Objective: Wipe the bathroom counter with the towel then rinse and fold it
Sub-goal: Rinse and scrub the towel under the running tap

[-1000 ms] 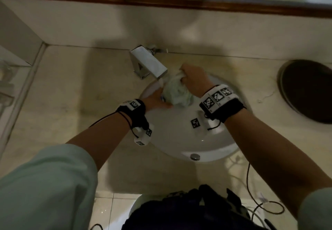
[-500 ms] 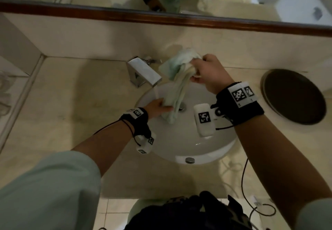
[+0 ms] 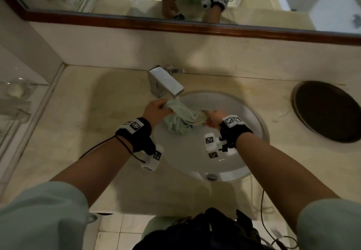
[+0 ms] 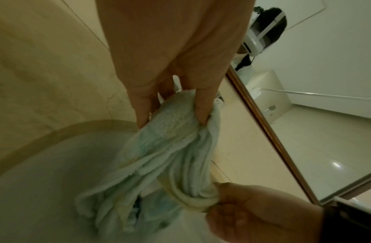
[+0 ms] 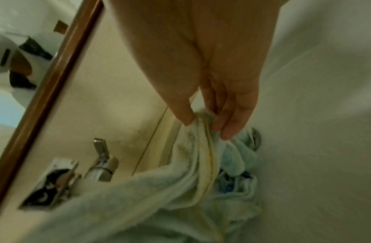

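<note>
A pale green towel [image 3: 182, 119] hangs bunched over the white sink basin [image 3: 244, 160], stretched between both hands just below the faucet spout [image 3: 168, 82]. My left hand [image 3: 156, 110] grips one end [image 4: 174, 120] at the basin's left rim. My right hand [image 3: 214, 118] pinches the other end [image 5: 201, 125] over the middle of the basin. The towel's loose folds [image 5: 232, 164] droop into the bowl. In the left wrist view the right hand [image 4: 253, 213] holds the twisted edge at lower right.
The beige marble counter [image 3: 88, 132] surrounds the basin. A dark round hole [image 3: 328, 111] sits in the counter at the right. A glass shelf with a dish [image 3: 15, 91] is at far left. A wood-framed mirror [image 3: 175, 25] runs along the back wall.
My right hand came down from beside the faucet to the basin's middle. My left hand rose to the left rim and took the towel's other end, so the towel now stretches between them.
</note>
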Demonstrator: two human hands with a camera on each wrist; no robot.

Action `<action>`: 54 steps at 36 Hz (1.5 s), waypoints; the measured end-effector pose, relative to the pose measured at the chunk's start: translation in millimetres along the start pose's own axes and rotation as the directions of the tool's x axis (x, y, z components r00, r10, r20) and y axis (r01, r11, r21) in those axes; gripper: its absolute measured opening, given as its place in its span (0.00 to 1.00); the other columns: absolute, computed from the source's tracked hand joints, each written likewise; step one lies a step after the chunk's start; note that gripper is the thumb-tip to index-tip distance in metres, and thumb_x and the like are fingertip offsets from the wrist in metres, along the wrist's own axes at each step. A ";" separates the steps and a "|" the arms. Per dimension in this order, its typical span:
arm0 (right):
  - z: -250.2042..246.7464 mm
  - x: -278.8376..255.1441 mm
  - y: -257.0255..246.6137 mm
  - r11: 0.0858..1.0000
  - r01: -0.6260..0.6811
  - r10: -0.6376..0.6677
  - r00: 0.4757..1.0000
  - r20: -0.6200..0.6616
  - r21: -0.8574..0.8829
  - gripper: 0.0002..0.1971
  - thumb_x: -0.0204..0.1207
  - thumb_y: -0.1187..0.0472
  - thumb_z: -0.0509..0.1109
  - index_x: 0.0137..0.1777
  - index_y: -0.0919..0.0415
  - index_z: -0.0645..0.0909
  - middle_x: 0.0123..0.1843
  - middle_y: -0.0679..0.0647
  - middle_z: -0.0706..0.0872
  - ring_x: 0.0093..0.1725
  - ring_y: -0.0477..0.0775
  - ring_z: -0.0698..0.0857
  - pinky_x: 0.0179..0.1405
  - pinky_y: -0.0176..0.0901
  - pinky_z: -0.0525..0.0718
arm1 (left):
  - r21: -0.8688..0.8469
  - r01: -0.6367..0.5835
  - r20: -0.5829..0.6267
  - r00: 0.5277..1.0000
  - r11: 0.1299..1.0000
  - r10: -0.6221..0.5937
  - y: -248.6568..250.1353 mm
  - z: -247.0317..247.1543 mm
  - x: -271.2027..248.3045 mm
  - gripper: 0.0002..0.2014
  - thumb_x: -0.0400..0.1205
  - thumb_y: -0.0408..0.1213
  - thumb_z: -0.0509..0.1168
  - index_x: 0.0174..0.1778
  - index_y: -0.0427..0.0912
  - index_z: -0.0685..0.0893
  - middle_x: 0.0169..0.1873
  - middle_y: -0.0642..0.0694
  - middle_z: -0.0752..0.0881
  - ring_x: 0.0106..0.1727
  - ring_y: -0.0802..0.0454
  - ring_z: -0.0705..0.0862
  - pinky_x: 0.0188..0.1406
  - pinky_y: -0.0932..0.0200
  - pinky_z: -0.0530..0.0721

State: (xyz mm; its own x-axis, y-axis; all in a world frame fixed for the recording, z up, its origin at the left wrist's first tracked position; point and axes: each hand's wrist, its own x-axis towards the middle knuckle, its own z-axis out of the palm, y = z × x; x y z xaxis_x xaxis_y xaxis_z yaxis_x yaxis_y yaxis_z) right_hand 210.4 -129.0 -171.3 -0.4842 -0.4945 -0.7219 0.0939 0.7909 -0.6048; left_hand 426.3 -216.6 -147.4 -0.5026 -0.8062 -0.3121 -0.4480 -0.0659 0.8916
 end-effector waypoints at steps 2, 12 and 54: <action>6.3 -10.3 -4.4 0.996 0.047 -0.043 0.998 0.044 -0.081 0.11 0.79 0.58 0.70 0.41 0.66 0.81 0.47 0.63 0.85 0.44 0.60 0.85 0.54 0.54 0.88 | -0.023 -0.030 -0.019 0.999 0.999 0.030 7.0 1.5 -2.8 0.28 0.64 0.55 0.69 0.49 0.34 0.85 0.49 0.27 0.85 0.44 0.48 0.80 0.53 0.35 0.81; 15.5 -39.4 -39.3 0.643 0.595 -0.524 0.801 0.290 -0.482 0.16 0.73 0.58 0.76 0.61 0.55 0.80 0.50 0.48 0.82 0.52 0.55 0.82 0.44 0.41 0.79 | 0.060 -0.153 -0.051 0.986 0.986 0.156 35.7 12.2 -8.1 0.11 0.75 0.32 0.73 0.52 0.34 0.85 0.47 0.37 0.87 0.48 0.44 0.83 0.49 0.49 0.81; 31.3 37.9 8.9 0.538 0.471 -0.306 0.882 0.359 -0.699 0.22 0.76 0.56 0.74 0.69 0.58 0.79 0.74 0.58 0.71 0.71 0.59 0.73 0.69 0.43 0.70 | 0.732 -0.051 0.330 0.899 0.679 -0.288 -0.8 28.9 54.9 0.31 0.82 0.45 0.66 0.80 0.42 0.64 0.78 0.40 0.66 0.77 0.40 0.65 0.74 0.53 0.62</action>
State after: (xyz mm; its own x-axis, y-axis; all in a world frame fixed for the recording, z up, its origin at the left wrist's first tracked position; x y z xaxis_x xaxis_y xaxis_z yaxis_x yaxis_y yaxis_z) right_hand 220.0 -152.0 -214.6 -0.1435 -0.8077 -0.5719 -0.7860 0.4442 -0.4300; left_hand 377.7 -243.8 -174.7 -0.5667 -0.5118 -0.6456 -0.8199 0.4272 0.3811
